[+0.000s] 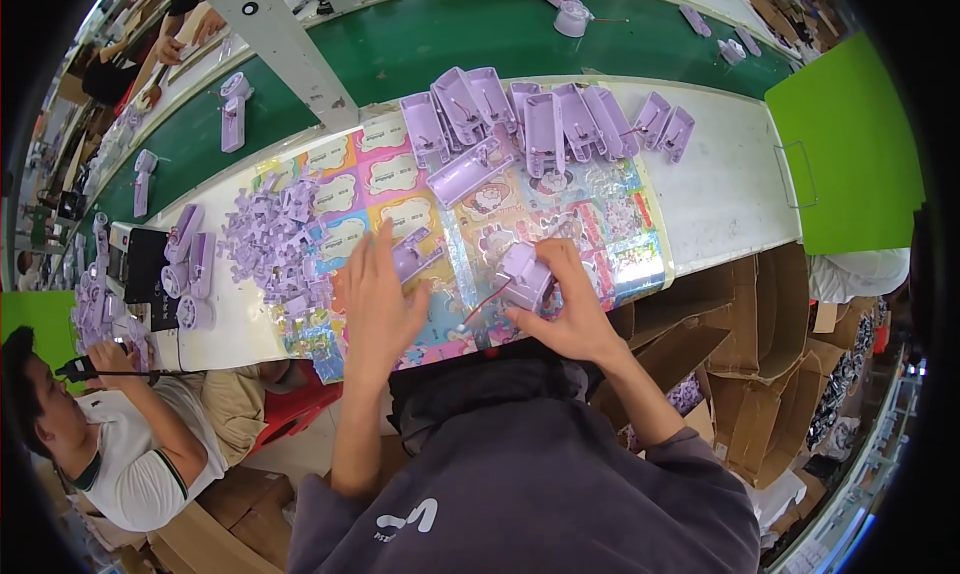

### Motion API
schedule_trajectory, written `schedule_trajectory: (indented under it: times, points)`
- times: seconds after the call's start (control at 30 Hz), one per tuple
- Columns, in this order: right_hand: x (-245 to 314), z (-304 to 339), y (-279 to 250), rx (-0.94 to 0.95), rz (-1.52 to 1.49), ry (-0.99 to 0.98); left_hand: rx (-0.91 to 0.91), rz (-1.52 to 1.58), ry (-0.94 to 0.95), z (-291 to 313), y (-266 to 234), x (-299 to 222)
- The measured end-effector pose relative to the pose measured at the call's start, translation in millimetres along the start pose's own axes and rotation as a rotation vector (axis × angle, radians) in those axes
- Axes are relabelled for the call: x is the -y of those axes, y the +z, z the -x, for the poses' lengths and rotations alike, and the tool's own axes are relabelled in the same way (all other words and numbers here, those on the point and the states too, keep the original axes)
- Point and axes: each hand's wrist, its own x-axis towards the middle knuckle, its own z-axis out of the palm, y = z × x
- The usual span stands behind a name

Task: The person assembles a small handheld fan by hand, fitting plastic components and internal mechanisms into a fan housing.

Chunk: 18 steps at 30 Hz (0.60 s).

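Observation:
My right hand [572, 312] is closed around a small light-purple plastic housing [524, 274]. A red wire with a small white end [463, 327] trails from it toward the left. My left hand [380, 299] has its fingers stretched and apart. Right beside those fingers, a light-purple curved plastic part [412, 256] lies on the colourful printed sheet [420, 324]; whether they touch it I cannot tell. Farther back lies a long half-shell [465, 174], in front of a row of similar purple half-shells [545, 134] with thin wires.
A heap of small purple parts [275, 239] lies at the left. Behind the bench runs a green conveyor [420, 39] carrying several purple pieces, with a grey post [290, 49] before it. A co-worker [130, 439] sits at left, holding a tool. Cardboard boxes [770, 319] stand at right.

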Motion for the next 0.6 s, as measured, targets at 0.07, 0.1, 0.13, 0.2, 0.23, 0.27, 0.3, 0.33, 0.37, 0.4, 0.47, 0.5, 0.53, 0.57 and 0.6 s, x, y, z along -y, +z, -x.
schedule_trajectory:
  times: [0.07,0.1,0.13,0.2,0.23,0.27,0.3,0.33,0.37,0.4,0.47,0.5,0.53,0.57,0.6]
  points:
    - [4,-6,-5,0.062,0.070,-0.064,0.101,0.040,0.012,-2,-5,10]
    - [7,-10,-8,0.125,0.139,-0.125,0.204,0.081,0.022,-4,-8,10]
    - [13,-16,-13,0.140,0.180,-0.141,0.204,0.079,0.023,-6,-12,9]
    - [18,-24,-20,0.118,0.245,-0.247,0.384,0.264,0.032,-14,-29,-1]
    - [19,-27,-23,0.099,0.308,-0.359,0.387,0.265,0.033,-17,-33,-4]
    - [22,-29,-26,0.117,0.356,-0.375,0.444,0.265,0.050,-20,-39,-8]
    - [25,-30,-28,0.117,0.355,-0.376,0.502,0.264,0.067,-22,-42,-10]
    - [28,-30,-30,0.131,0.410,-0.410,0.501,0.265,0.066,-23,-44,-12]
    - [31,-31,-31,0.145,0.465,-0.446,0.532,0.296,0.058,-25,-46,-14]
    - [35,-32,-34,0.146,0.466,-0.448,0.563,0.327,0.051,-26,-47,-14]
    - [42,-32,-38,0.167,0.601,-0.477,0.592,0.392,0.043,-27,-42,-9]
    - [43,-32,-38,0.168,0.601,-0.477,0.623,0.457,0.035,-27,-41,-8]
    - [43,-32,-39,0.177,0.577,-0.479,0.624,0.458,0.035,-27,-42,-10]
    - [43,-33,-39,0.186,0.552,-0.480,0.622,0.473,0.036,-29,-46,-15]
    - [44,-32,-40,0.186,0.552,-0.478,0.622,0.488,0.038,-30,-48,-19]
